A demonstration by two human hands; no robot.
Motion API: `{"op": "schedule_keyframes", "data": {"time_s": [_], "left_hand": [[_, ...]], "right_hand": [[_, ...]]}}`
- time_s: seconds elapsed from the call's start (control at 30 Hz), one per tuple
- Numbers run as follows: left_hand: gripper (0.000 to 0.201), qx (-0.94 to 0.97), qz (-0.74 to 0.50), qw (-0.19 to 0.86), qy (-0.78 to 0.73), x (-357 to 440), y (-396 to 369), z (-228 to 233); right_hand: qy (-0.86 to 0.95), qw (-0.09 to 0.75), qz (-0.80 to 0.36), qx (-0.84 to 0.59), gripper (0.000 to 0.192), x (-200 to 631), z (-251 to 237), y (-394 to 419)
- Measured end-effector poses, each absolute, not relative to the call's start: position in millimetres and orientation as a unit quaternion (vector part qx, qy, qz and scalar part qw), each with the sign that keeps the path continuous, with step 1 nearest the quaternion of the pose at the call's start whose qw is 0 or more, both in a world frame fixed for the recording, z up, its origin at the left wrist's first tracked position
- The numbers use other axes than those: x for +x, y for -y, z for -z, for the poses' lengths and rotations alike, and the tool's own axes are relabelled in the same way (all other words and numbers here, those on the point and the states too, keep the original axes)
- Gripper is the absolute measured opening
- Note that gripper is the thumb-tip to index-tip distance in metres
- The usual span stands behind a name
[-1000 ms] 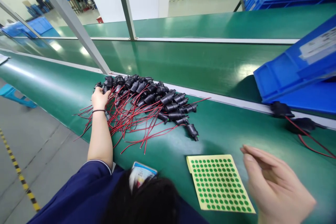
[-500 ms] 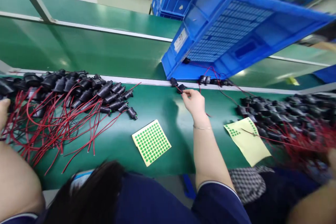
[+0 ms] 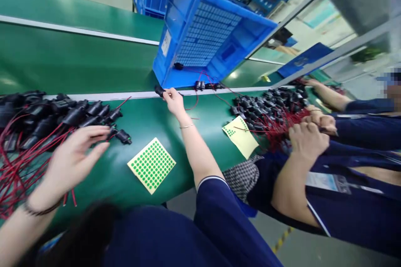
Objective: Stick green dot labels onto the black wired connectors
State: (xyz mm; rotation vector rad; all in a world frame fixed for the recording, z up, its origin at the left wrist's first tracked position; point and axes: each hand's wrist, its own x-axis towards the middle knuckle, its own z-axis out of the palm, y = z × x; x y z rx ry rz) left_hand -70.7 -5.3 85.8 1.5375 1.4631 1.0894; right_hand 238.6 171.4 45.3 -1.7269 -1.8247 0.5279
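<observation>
My right hand (image 3: 174,102) reaches to the back edge of the green bench. Its fingers are pinched on a black cylindrical part (image 3: 159,91), in front of the blue crate. My left hand (image 3: 77,156) hovers over the right end of a pile of black cylindrical parts with red wires (image 3: 75,114). Its fingers are stretched out and the thumb is apart, with nothing seen in them. A loose black part (image 3: 123,137) lies just beyond its fingertips. Between my arms lies a pale sheet of green round stickers (image 3: 152,164).
A blue crate (image 3: 171,21) stands tipped on its side at the back, with several black parts (image 3: 200,86) at its mouth. On the right, a partly used sticker sheet (image 3: 246,144) lies by another wired pile (image 3: 263,108). Co-workers' hands (image 3: 308,139) work there.
The view has swung to the right. My left hand has come in from the left edge and is now over the pile's right end. My right hand remains at the bench's back edge.
</observation>
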Motion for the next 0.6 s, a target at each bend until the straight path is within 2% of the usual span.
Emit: {"op": "schedule_keyframes", "data": {"time_s": [0.03,0.1,0.17,0.23,0.33,0.43,0.5,0.6], "left_hand": [[0.037,0.584,-0.415,0.453,-0.531,-52.2,1.1,-79.4],[0.056,0.535,-0.446,0.545,-0.465,-21.3,-10.9,-63.1],[0.071,0.52,-0.492,0.562,-0.414,-0.5,-24.1,-45.0],[0.062,0.502,-0.552,0.549,-0.377,12.1,-32.8,-31.4],[0.045,0.472,-0.616,0.524,-0.352,19.3,-34.4,-25.5],[0.043,0.463,-0.632,0.498,-0.372,14.6,-29.0,-28.1],[0.043,0.468,-0.633,0.473,-0.395,8.9,-24.2,-28.7],[0.037,0.493,-0.611,0.46,-0.415,4.2,-15.6,-27.6]], "right_hand": [[0.679,0.321,-0.255,-0.609,0.03,230.0,-45.9,-163.3],[0.648,0.409,-0.407,-0.498,0.042,212.0,-47.3,-142.9],[0.605,0.444,-0.527,-0.399,0.052,196.4,-49.2,-121.1],[0.603,0.421,-0.576,-0.356,0.053,185.4,-51.4,-101.1],[0.642,0.405,-0.529,-0.379,0.041,181.6,-53.9,-77.2],[0.715,0.398,-0.351,-0.455,0.023,197.4,-54.5,-61.1],[0.777,0.335,-0.274,-0.458,0.012,215.3,-54.4,-53.1],[0.839,0.235,-0.285,-0.4,0.007,239.0,-51.7,-43.0]]}}
